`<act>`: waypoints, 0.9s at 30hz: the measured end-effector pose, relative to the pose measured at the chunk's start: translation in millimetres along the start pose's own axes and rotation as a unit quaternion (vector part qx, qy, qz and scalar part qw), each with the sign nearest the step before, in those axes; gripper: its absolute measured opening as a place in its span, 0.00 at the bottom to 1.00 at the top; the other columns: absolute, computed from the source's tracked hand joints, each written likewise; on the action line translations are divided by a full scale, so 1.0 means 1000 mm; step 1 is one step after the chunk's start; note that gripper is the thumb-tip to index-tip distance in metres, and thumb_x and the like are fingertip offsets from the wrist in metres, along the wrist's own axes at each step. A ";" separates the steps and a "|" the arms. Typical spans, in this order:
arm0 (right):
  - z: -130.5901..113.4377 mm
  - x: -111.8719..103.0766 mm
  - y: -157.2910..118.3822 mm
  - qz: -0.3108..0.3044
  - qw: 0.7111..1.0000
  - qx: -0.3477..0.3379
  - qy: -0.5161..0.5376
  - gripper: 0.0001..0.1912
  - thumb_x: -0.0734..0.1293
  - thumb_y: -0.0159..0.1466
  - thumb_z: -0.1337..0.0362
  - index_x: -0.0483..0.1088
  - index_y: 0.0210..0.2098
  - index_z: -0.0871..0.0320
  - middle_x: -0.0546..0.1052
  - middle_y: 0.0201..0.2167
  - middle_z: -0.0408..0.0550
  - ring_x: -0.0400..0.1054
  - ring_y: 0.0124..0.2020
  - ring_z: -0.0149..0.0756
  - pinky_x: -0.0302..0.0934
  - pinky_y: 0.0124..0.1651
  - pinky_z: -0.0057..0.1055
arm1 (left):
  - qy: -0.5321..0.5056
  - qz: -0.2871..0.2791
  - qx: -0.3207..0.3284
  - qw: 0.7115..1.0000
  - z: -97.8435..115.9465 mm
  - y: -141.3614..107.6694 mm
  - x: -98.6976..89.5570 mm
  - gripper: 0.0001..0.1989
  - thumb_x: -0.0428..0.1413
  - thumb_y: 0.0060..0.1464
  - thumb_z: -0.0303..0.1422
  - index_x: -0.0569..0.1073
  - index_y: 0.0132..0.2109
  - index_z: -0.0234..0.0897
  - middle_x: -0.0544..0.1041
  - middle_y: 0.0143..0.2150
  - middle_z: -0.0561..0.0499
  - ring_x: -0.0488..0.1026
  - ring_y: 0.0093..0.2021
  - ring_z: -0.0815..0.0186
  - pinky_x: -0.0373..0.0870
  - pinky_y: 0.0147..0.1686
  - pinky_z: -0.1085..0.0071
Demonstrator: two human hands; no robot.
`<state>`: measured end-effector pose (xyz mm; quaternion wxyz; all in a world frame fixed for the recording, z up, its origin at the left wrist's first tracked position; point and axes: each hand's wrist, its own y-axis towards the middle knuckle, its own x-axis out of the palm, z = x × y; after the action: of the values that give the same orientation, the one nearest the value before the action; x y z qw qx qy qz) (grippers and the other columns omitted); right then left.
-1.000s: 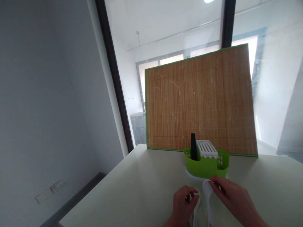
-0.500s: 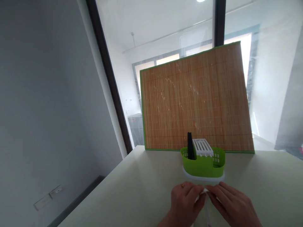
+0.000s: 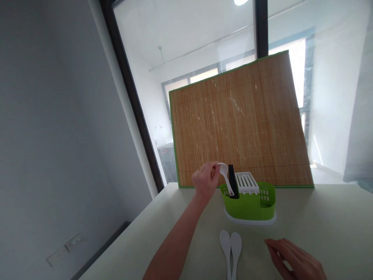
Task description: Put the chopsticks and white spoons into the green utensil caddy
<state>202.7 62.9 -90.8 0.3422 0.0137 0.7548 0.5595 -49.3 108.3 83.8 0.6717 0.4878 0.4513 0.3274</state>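
Note:
My left hand (image 3: pixel 206 177) pinches a white spoon (image 3: pixel 226 175) by its bowl. The spoon's handle slants downward, its tip at the left compartment of a green cutlery caddy (image 3: pixel 247 208). Whether the tip touches the caddy I cannot tell. Several black sticks, probably chopsticks (image 3: pixel 232 182), stand in that compartment beside the spoon. Two more white spoons (image 3: pixel 225 243) lie side by side on the table, bowls toward the caddy. Low on the right, my right hand (image 3: pixel 294 258) is above the table with thumb and fingertips drawn together and nothing visible in them.
A white slotted rack (image 3: pixel 247 182) tops the middle of the caddy, with an open compartment to its right. Behind it a bamboo mat (image 3: pixel 239 128) with green edging leans upright against the glass. The white table (image 3: pixel 175 214) ends near a grey wall (image 3: pixel 72 136) on the left.
My hands were together in front of the caddy on something white. Now the left has risen to the caddy's left side with a spoon; the right has moved right and nearer me.

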 end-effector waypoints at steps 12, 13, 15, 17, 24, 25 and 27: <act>0.000 0.019 -0.008 -0.045 0.999 -0.026 -0.008 0.08 0.58 0.65 0.69 0.67 0.39 0.56 0.75 0.25 0.44 0.71 0.24 0.30 0.65 0.28 0.24 | 0.139 -0.234 -0.067 0.960 -0.042 -0.033 0.094 0.13 0.45 0.63 0.37 0.73 0.42 0.40 0.77 0.38 0.50 0.72 0.35 0.64 0.58 0.29 0.72; -0.001 0.021 -0.009 -0.049 0.998 -0.028 -0.009 0.08 0.57 0.65 0.70 0.67 0.38 0.56 0.75 0.24 0.43 0.71 0.23 0.30 0.65 0.28 0.24 | 0.138 -0.239 -0.071 0.959 -0.043 -0.038 0.096 0.13 0.45 0.63 0.37 0.73 0.42 0.40 0.77 0.38 0.50 0.73 0.35 0.64 0.59 0.30 0.72; -0.002 0.023 -0.010 -0.051 0.998 -0.036 -0.015 0.09 0.57 0.64 0.70 0.67 0.36 0.55 0.74 0.22 0.42 0.70 0.22 0.30 0.64 0.26 0.24 | 0.136 -0.251 -0.082 0.955 -0.045 -0.047 0.099 0.12 0.46 0.62 0.37 0.73 0.42 0.39 0.77 0.37 0.49 0.73 0.36 0.64 0.60 0.31 0.72; -0.003 0.025 -0.011 -0.054 0.997 -0.041 -0.023 0.09 0.57 0.64 0.70 0.67 0.35 0.54 0.74 0.22 0.42 0.70 0.22 0.29 0.63 0.26 0.23 | 0.136 -0.262 -0.098 0.950 -0.047 -0.054 0.102 0.11 0.47 0.62 0.36 0.73 0.40 0.39 0.77 0.37 0.49 0.73 0.37 0.63 0.60 0.31 0.72; -0.005 0.026 -0.010 -0.076 0.996 -0.039 -0.028 0.10 0.56 0.64 0.70 0.68 0.35 0.54 0.74 0.22 0.41 0.70 0.22 0.29 0.63 0.26 0.23 | 0.120 -0.289 -0.147 0.938 -0.053 -0.060 0.106 0.10 0.49 0.60 0.37 0.73 0.39 0.39 0.76 0.37 0.49 0.73 0.38 0.63 0.62 0.33 0.71; -0.005 0.027 -0.011 -0.079 0.996 -0.040 -0.028 0.10 0.56 0.64 0.70 0.68 0.35 0.54 0.74 0.22 0.41 0.70 0.21 0.29 0.63 0.26 0.23 | 0.115 -0.291 -0.150 0.938 -0.053 -0.059 0.106 0.09 0.50 0.60 0.36 0.73 0.39 0.39 0.76 0.37 0.50 0.72 0.39 0.63 0.63 0.33 0.71; -0.004 0.029 -0.013 -0.084 0.995 -0.039 -0.028 0.10 0.56 0.64 0.70 0.67 0.35 0.54 0.74 0.22 0.41 0.70 0.21 0.29 0.63 0.25 0.23 | 0.106 -0.293 -0.151 0.938 -0.052 -0.056 0.103 0.08 0.52 0.58 0.36 0.73 0.42 0.40 0.76 0.40 0.50 0.72 0.40 0.63 0.63 0.34 0.71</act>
<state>183.0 66.4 -115.5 0.4094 -0.0472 0.7211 0.5570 -58.5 200.0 -4.9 0.7520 0.1886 0.5882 0.2302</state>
